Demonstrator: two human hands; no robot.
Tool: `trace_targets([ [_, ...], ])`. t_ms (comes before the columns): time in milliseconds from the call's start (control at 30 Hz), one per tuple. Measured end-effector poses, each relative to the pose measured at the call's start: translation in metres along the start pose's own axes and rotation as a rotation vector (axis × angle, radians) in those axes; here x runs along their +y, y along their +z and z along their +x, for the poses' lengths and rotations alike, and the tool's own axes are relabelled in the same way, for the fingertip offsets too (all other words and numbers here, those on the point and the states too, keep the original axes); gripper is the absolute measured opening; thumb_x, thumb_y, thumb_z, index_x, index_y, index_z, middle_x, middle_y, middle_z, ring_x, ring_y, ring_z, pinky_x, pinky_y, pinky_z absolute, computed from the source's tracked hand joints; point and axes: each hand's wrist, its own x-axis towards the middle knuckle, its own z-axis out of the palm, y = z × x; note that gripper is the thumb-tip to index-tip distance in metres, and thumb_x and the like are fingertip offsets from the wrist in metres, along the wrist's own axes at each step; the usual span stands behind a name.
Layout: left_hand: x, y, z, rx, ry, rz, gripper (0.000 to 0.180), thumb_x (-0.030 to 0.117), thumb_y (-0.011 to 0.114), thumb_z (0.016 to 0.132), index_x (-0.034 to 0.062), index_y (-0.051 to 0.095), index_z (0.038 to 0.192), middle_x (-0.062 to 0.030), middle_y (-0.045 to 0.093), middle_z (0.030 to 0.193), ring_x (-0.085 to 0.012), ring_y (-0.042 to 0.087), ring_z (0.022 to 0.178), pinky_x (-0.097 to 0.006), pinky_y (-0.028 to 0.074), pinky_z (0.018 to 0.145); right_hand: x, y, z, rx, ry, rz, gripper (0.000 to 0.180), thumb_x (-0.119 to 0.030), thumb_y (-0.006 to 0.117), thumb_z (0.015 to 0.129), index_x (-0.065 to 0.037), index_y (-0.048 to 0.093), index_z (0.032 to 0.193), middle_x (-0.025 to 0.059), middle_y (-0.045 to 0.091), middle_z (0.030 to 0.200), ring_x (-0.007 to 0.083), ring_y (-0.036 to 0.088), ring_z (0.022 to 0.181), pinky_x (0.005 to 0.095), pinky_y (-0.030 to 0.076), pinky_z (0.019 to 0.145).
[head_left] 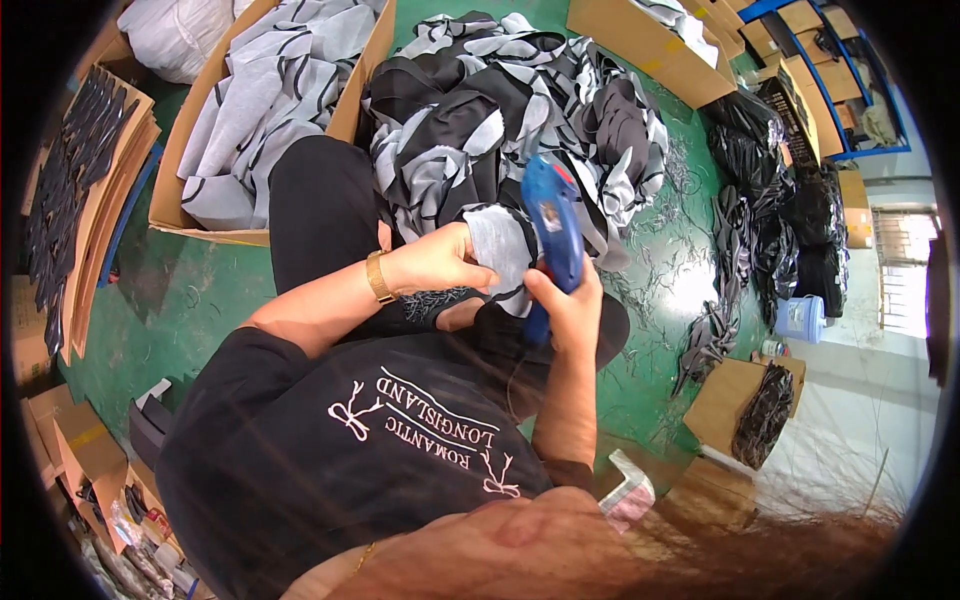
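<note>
My left hand [445, 262] pinches the edge of a light grey fabric piece [497, 250] between thumb and fingers. A gold-coloured watch sits on that wrist. My right hand [572, 305] is wrapped round blue electric scissors [552, 215] with a red button on the body. The tool stands roughly upright, close against the right side of the fabric piece; its cutting end is hard to make out. Just beyond both hands lies a large heap of grey and black fabric pieces [450, 125], many edged with black strips.
A cardboard box [165, 200] of grey fabric stands left of the heap, another box [650, 55] at far right. Thin dark trimmings litter the green floor [655, 300]. Black plastic bags [745, 135] and a pale blue bucket [800, 318] line the right. Black pieces hang over stacked cardboard [115, 190] at left.
</note>
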Motion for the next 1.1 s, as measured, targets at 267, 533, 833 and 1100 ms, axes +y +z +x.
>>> trace_targets([
  [267, -0.003, 0.010, 0.009, 0.288, -0.044, -0.401, 0.020, 0.014, 0.065, 0.087, 0.0037, 0.061, 0.104, -0.0006, 0.064, 0.092, -0.0089, 0.060, 0.077, -0.022, 0.047, 0.062, 0.012, 0.006, 0.003, -0.050, 0.092, 0.189, 0.036, -0.010, 0.075, 0.073, 0.001, 0.057, 0.103, 0.0042, 0.060, 0.076, 0.0130, 0.058, 0.058, 0.0247, 0.048, 0.055],
  [533, 0.003, -0.007, 0.015, 0.341, 0.066, -0.588, 0.015, 0.012, 0.058, 0.091, 0.0055, 0.058, 0.105, -0.0028, 0.064, 0.097, -0.0145, 0.064, 0.087, -0.031, 0.054, 0.078, 0.019, -0.037, -0.036, -0.085, 0.184, 0.219, 0.036, -0.009, 0.064, 0.075, 0.005, 0.052, 0.107, 0.0057, 0.055, 0.073, 0.0140, 0.053, 0.059, 0.0294, 0.050, 0.059],
  [833, 0.006, -0.011, 0.014, 0.438, 0.129, -0.262, 0.017, 0.011, 0.063, 0.088, 0.0037, 0.060, 0.102, -0.0021, 0.065, 0.091, -0.0096, 0.062, 0.079, -0.024, 0.049, 0.068, 0.010, -0.042, -0.063, -0.129, 0.305, 0.064, 0.031, 0.000, 0.064, 0.074, 0.006, 0.055, 0.102, 0.0069, 0.058, 0.079, 0.0128, 0.055, 0.056, 0.0260, 0.048, 0.052],
  [1100, 0.017, -0.009, 0.006, 0.394, 0.199, -0.061, 0.020, 0.008, 0.065, 0.085, 0.0000, 0.061, 0.103, -0.0018, 0.065, 0.092, -0.0086, 0.059, 0.084, -0.025, 0.048, 0.076, 0.009, -0.046, -0.058, -0.163, 0.306, 0.028, 0.032, 0.000, 0.064, 0.073, 0.006, 0.056, 0.104, 0.0061, 0.059, 0.076, 0.0123, 0.055, 0.056, 0.0256, 0.048, 0.052],
])
